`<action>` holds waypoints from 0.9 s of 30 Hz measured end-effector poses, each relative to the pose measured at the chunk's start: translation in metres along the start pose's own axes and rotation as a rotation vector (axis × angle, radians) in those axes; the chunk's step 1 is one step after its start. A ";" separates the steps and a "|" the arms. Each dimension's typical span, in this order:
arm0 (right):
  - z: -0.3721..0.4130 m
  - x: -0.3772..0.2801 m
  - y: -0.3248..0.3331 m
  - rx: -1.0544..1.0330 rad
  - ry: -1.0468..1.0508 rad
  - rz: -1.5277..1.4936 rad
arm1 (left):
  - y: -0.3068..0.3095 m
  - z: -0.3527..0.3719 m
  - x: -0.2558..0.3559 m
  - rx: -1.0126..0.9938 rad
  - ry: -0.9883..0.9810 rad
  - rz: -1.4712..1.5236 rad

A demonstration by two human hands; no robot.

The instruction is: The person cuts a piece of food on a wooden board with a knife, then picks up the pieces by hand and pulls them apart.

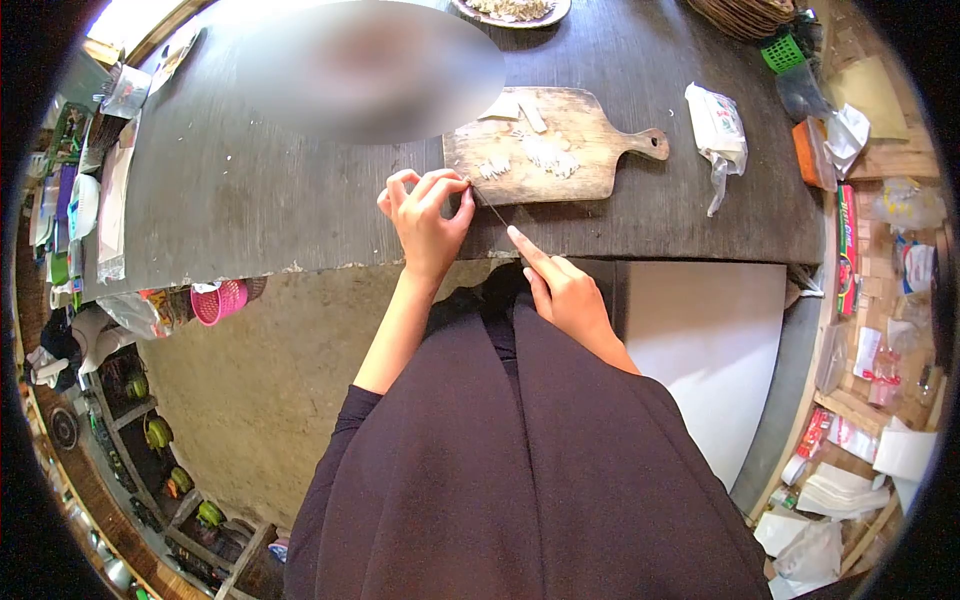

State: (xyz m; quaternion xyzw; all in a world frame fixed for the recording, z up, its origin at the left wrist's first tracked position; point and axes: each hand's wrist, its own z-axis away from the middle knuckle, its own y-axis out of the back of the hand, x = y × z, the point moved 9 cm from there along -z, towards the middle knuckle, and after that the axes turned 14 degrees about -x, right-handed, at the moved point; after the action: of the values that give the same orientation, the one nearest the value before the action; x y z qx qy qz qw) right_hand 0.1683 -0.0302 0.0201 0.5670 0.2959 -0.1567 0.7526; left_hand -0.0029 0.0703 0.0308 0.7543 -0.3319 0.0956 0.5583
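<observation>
A wooden cutting board (598, 150) with a handle lies near the table's front edge. On it are small heaps of chopped white pieces (552, 157), a pale strip (532, 117) and a pale flat piece (503, 107). My right hand (568, 290) grips a knife, its index finger stretched along the thin blade (492, 208), which points up and left. My left hand (430, 215) is closed in a pinch by the blade's tip, at the board's lower left corner. Whatever lies between those fingertips is too small to name.
A white plastic-wrapped packet (717, 130) rests right of the board. At the far edge stands a plate (512, 22) of pale shreds. A blurred oval hides the table's upper left. Below the table's left side hangs a pink basket (220, 302); cluttered shelves flank both sides.
</observation>
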 end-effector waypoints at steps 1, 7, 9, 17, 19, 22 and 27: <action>0.000 0.000 0.000 0.009 0.003 0.004 | 0.000 0.000 0.000 -0.002 0.001 0.000; -0.010 -0.003 -0.003 0.010 -0.012 0.030 | 0.000 0.000 0.000 -0.004 0.005 0.006; -0.012 -0.001 -0.006 0.001 -0.033 0.045 | 0.000 0.000 0.000 0.000 0.005 0.013; 0.004 0.000 0.001 0.020 -0.051 0.034 | 0.002 0.000 0.000 0.016 -0.003 0.012; 0.002 0.001 0.005 0.043 -0.035 0.022 | 0.002 0.001 0.000 0.001 0.006 0.006; 0.002 0.000 0.006 0.060 -0.017 0.004 | 0.000 0.002 -0.002 -0.009 0.016 -0.006; 0.003 -0.002 -0.001 0.011 -0.028 -0.003 | 0.002 0.002 0.000 0.023 0.005 -0.020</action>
State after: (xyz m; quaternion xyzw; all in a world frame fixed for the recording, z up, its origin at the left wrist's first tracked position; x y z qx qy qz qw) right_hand 0.1672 -0.0338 0.0212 0.5686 0.2853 -0.1673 0.7532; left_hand -0.0049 0.0683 0.0316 0.7638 -0.3219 0.0956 0.5512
